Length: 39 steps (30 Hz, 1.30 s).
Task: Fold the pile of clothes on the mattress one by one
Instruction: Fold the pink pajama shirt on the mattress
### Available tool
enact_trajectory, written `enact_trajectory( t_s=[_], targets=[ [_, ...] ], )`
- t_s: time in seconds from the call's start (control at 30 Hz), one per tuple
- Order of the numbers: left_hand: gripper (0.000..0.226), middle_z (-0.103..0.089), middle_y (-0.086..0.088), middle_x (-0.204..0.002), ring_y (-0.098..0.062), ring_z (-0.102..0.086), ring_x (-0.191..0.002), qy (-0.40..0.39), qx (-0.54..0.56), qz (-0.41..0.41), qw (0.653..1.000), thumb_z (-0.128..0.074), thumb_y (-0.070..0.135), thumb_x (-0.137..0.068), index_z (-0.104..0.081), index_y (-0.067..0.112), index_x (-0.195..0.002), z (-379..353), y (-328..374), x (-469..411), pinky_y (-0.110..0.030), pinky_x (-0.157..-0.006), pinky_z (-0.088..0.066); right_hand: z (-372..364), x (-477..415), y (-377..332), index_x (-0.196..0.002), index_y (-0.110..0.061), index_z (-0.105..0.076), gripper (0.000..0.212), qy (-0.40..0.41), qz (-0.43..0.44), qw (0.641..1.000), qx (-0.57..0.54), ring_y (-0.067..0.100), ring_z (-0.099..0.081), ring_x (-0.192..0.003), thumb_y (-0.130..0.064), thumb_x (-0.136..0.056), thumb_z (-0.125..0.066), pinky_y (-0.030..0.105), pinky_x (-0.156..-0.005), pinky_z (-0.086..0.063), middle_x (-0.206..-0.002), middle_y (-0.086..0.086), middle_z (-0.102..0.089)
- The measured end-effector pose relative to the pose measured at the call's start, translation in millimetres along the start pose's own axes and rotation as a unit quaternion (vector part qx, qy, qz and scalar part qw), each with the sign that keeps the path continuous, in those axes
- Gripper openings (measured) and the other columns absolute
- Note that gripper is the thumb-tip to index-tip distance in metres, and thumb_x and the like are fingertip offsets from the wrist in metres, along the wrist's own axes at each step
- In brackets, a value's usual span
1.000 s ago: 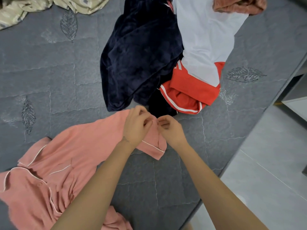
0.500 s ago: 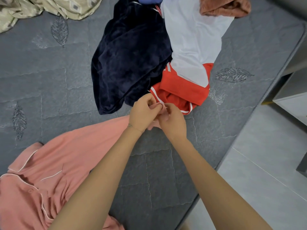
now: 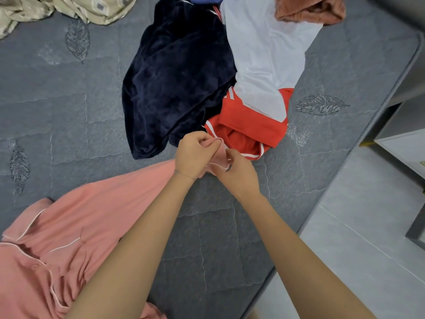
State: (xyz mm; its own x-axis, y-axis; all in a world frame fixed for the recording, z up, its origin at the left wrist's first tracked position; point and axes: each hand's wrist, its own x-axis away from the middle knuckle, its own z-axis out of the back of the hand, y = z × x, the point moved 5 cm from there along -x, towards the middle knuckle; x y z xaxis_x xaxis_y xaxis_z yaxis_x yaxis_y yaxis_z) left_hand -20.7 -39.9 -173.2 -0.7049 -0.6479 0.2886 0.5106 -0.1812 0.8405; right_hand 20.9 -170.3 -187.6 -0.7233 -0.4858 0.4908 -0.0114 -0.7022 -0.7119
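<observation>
pink shirt point(image 3: 76, 231): body runs off the bottom-left edge
sleeve cuff point(image 3: 216, 162): mostly buried under the fingers point(image 3: 207, 143)
beige fabric point(image 3: 69, 8): cropped up top

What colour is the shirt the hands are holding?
Salmon pink collared shirt with thin white piping, head view.

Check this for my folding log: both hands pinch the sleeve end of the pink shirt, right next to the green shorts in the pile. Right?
Not quite. The head view shows both the left hand and right hand pinching the pink shirt sleeve end, but the shorts beside them are red with white trim, not green.
</observation>
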Motion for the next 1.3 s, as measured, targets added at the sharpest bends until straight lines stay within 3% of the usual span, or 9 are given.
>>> enact_trajectory(
  t_s=[0.1,0.27,0.4,0.57,0.77,0.83,0.97,1.1,1.3],
  targets=[
    [0.020,-0.062,0.008,-0.061,-0.007,-0.059,-0.064,0.012,0.016,0.008,1.000,-0.070,0.022,-0.082,-0.066,0.013,-0.065,0.9,-1.2,-0.9,-0.040,-0.069,-0.054,0.1,-2.4,1.3,-0.117,-0.022,-0.061,0.032,0.031,0.001,0.998,-0.048,0.010,-0.061,-0.101,-0.034,-0.086,-0.063,0.035,-0.085,-0.052,-0.110,-0.009,-0.067],
    [0.010,-0.066,0.005,-0.068,-0.014,-0.064,-0.072,-0.029,0.011,0.008,1.000,-0.071,0.025,-0.075,-0.069,0.017,-0.069,-3.0,-1.0,-2.5,-0.044,-0.072,-0.056,-14.6,-3.2,-9.0,-0.105,-0.024,-0.057,0.032,-0.007,-0.012,0.999,-0.048,0.007,-0.060,-0.093,-0.042,-0.081,-0.066,0.028,-0.076,-0.050,-0.101,-0.011,-0.064],
    [0.008,-0.068,0.003,-0.067,-0.019,-0.067,-0.070,-0.065,0.027,0.016,0.997,-0.073,0.024,-0.070,-0.069,0.018,-0.066,-3.2,-4.8,-3.9,-0.049,-0.070,-0.056,-8.9,-6.7,-5.2,-0.089,-0.015,-0.058,0.008,0.049,-0.016,0.997,-0.058,0.013,-0.056,-0.076,-0.016,-0.091,-0.050,0.031,-0.068,-0.045,-0.082,-0.004,-0.063],
    [0.011,-0.070,-0.006,-0.071,-0.028,-0.068,-0.077,-0.035,0.081,0.035,0.995,-0.072,0.024,-0.072,-0.073,0.013,-0.072,3.5,-8.7,-6.1,-0.050,-0.074,-0.056,7.9,-10.6,-2.0,-0.112,-0.010,-0.068,0.030,0.106,0.017,0.994,-0.016,0.015,-0.061,-0.088,-0.007,-0.096,-0.043,0.029,-0.076,-0.047,-0.101,0.003,-0.070],
    [0.014,-0.067,0.004,-0.095,-0.014,-0.059,-0.094,0.050,-0.094,-0.041,0.993,-0.066,0.019,-0.085,-0.075,0.023,-0.095,11.5,-7.9,-9.7,-0.038,-0.088,-0.046,42.3,-41.0,-22.3,-0.116,-0.019,-0.067,0.034,0.208,0.081,0.962,0.154,0.028,-0.055,-0.104,-0.012,-0.097,-0.041,0.039,-0.089,-0.036,-0.106,0.003,-0.068],
    [0.036,-0.060,-0.002,-0.111,-0.020,-0.053,-0.107,0.086,-0.178,-0.061,0.978,-0.061,0.007,-0.086,-0.069,0.023,-0.116,16.7,-12.1,-4.5,-0.032,-0.092,-0.034,46.1,-53.6,-27.7,-0.121,-0.023,-0.064,0.032,0.203,0.070,0.958,0.191,0.027,-0.048,-0.110,-0.016,-0.099,-0.042,0.037,-0.091,-0.029,-0.111,0.003,-0.063],
    [0.047,-0.053,-0.011,-0.136,-0.032,-0.045,-0.130,0.095,-0.269,-0.112,0.952,-0.051,0.013,-0.088,-0.055,0.019,-0.135,31.3,-31.1,17.7,-0.057,-0.110,-0.027,33.9,-60.7,-38.4,-0.122,-0.019,-0.065,0.030,0.193,0.098,0.953,0.213,0.028,-0.046,-0.119,-0.020,-0.094,-0.053,0.040,-0.104,-0.028,-0.121,0.006,-0.060],
    [0.058,-0.036,-0.013,-0.152,-0.034,-0.030,-0.142,0.051,-0.352,-0.060,0.933,-0.029,0.039,-0.090,-0.042,0.024,-0.145,54.7,-63.2,40.8,-0.058,-0.113,-0.015,-16.8,-40.7,-61.4,-0.125,-0.015,-0.063,0.039,0.158,0.206,0.932,0.253,0.036,-0.044,-0.130,-0.024,-0.087,-0.062,0.055,-0.110,-0.028,-0.130,0.010,-0.059],
    [0.065,-0.003,-0.007,-0.162,-0.028,0.000,-0.149,0.100,-0.358,0.049,0.927,-0.032,0.045,-0.092,-0.003,0.037,-0.149,125.5,-134.8,88.1,-0.055,-0.115,0.003,-108.9,-0.1,-79.9,-0.141,-0.019,-0.048,0.057,0.048,0.249,0.919,0.302,0.035,-0.029,-0.142,-0.026,-0.087,-0.065,0.054,-0.116,-0.017,-0.148,0.010,-0.043]
  ],
)
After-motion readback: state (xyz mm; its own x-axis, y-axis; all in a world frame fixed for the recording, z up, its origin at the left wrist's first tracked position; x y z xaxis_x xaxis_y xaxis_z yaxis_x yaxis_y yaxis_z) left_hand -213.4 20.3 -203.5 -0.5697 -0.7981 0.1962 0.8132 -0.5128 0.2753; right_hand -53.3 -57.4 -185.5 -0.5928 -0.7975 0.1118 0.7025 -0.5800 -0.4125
